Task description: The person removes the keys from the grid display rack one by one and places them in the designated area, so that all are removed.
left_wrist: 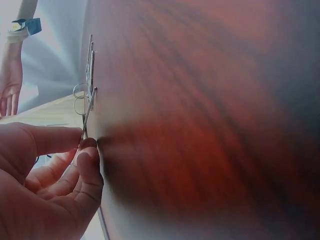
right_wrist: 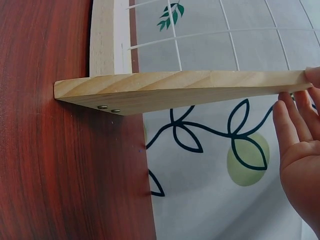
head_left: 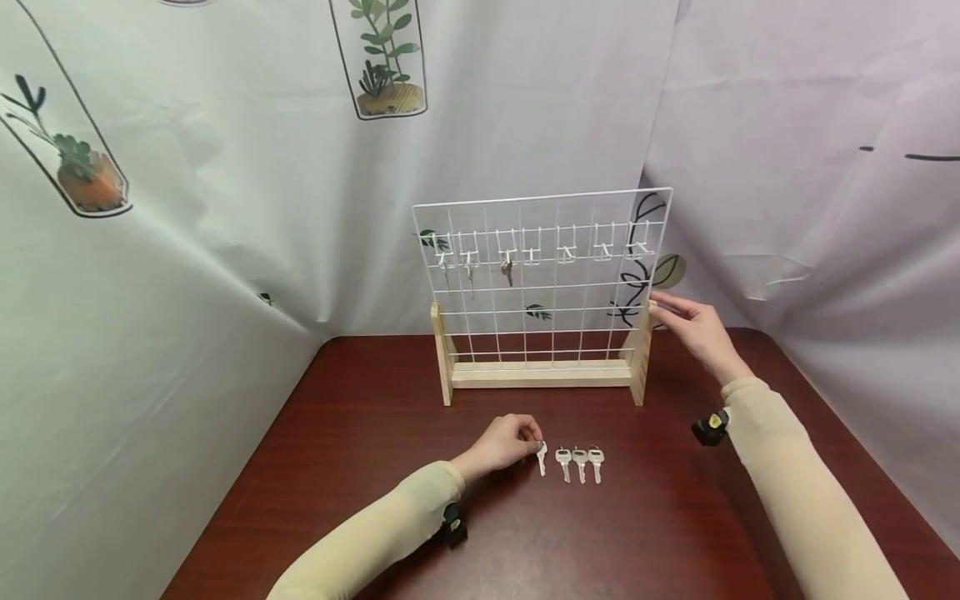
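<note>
Three keys [head_left: 507,272] hang toward the left of the wire rack [head_left: 542,376] on the table [head_left: 360,375]. In front, my left hand [head_left: 501,442] pinches a silver key [head_left: 542,460], thumb and fingertips nearly together. Just right of it, three loose keys [head_left: 580,456] lie in a row. Farther right, my right hand [head_left: 697,329] grips the rack's wooden upright [head_left: 642,358], thumb and fingers parted only by its thickness.

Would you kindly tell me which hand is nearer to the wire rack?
Right. The right hand grips the wooden post of the wire rack; the left hand is out in front of it, pinching a key.
</note>
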A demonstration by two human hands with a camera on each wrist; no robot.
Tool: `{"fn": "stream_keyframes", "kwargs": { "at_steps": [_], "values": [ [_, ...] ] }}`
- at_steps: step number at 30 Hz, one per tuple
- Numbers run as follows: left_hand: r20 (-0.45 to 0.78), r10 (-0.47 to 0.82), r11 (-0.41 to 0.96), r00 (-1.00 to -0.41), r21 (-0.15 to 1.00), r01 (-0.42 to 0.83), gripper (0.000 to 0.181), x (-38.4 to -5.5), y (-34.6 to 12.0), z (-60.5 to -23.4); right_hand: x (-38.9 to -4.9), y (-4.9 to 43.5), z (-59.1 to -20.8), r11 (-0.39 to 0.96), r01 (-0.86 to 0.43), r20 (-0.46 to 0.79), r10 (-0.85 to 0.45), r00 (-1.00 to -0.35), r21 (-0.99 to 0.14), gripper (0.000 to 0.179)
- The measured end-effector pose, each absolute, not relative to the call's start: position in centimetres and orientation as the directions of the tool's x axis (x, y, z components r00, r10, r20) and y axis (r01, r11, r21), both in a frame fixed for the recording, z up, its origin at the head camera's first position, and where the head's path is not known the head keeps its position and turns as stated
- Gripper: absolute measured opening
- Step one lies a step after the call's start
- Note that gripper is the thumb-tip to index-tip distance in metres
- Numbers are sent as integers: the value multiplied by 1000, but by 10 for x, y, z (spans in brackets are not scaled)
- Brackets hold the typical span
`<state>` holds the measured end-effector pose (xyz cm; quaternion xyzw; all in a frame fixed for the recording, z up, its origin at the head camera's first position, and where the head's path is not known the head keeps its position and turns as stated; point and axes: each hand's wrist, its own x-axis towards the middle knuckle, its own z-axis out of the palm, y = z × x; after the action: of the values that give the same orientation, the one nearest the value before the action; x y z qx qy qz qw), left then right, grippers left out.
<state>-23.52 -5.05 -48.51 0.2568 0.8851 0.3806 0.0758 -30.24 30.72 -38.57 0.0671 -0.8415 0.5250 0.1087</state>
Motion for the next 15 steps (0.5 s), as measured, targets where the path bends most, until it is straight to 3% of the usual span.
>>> {"fn": "stream_keyframes", "kwargs": {
  "at_steps": [15],
  "values": [
    [78,545,635,-835,613,471,12,-237,-46,-483,-302,306,-385,443,-238,263,-4,-965,-865,58]
  ]
}}
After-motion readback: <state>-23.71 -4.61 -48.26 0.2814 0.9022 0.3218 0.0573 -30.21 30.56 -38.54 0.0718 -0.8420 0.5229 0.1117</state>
